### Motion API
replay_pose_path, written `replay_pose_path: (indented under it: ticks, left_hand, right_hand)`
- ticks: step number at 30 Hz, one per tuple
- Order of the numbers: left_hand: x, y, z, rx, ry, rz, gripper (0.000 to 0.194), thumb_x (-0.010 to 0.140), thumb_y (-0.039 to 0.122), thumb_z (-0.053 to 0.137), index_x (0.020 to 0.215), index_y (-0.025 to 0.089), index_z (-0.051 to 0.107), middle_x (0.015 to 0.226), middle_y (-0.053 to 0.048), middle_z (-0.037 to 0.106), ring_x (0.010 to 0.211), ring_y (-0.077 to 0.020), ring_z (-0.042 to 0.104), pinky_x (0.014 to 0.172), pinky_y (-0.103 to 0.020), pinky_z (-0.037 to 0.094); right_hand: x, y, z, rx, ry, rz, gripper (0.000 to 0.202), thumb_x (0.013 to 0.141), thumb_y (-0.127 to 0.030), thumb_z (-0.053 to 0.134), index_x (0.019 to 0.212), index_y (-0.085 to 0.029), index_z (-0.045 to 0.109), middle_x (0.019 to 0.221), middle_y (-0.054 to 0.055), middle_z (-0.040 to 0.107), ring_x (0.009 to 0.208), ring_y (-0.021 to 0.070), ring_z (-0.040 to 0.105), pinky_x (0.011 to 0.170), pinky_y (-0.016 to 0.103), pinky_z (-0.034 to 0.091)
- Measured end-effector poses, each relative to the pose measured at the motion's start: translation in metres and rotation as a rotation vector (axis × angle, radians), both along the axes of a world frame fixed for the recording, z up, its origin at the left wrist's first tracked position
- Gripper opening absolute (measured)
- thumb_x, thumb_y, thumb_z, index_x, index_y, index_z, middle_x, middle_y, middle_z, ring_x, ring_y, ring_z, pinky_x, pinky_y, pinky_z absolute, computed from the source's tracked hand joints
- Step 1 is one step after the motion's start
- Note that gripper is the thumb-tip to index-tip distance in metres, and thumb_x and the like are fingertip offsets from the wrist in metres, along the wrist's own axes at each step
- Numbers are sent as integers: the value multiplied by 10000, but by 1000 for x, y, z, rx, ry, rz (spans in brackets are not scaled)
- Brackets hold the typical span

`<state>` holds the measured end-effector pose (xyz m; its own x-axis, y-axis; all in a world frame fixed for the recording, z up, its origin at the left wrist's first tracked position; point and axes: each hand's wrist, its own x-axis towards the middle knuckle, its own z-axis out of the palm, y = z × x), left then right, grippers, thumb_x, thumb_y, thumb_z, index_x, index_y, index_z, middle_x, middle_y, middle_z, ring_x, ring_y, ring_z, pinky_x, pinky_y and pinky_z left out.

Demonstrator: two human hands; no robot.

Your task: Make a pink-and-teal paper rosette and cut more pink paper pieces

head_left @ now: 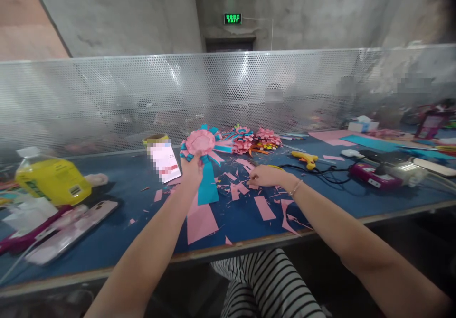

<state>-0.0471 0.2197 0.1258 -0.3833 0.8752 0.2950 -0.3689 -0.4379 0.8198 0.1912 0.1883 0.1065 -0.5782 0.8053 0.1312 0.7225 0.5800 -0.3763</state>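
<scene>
My left hand is closed on a pink and blue paper rosette and holds it up above the table. A broad blue paper strip hangs below the rosette, over a pink paper sheet. To the right, my right hand is low over the table among pink paper scraps, its fingers drawn together. Whatever they grip, if anything, is too small and blurred to make out. Behind the hands lies a pile of pink and blue paper pieces.
A yellow glue gun with a black cord lies right of my right hand. Farther right is a purple device. A lit phone stands at left, near a yellow liquid jug. A perforated metal screen closes off the back.
</scene>
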Motion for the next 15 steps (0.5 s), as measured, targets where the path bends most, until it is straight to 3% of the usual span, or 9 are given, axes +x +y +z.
replay_pose_path:
  ticks: [3,7,12,15]
  left_hand:
    - [-3,0,4,-40,-188,-22,355,618,147,674,844,226,411,701,57,557,603,-91,581,571,-243,501]
    - [-5,0,5,-114,-186,3,361,607,110,673,808,216,392,668,73,528,539,-76,560,540,-235,497]
    - [-4,-1,5,-131,-84,20,374,598,99,665,845,225,414,652,78,520,495,-60,534,493,-204,477]
    - [-2,-2,7,-120,-76,5,344,589,80,649,798,221,416,618,87,508,479,-58,526,488,-204,474]
  right_hand:
    - [1,-6,6,6,29,59,379,814,-330,444,474,-167,412,480,-21,401,455,86,323,483,242,217]
    - [20,-20,30,153,95,-31,378,839,-312,387,493,-167,345,522,-10,407,501,95,336,513,252,232]
    - [96,-73,62,301,78,-209,387,837,-434,383,548,-181,432,590,27,487,574,122,424,581,283,307]
    - [146,-132,61,363,164,-468,451,798,-553,411,563,-182,514,588,50,526,581,116,484,562,285,344]
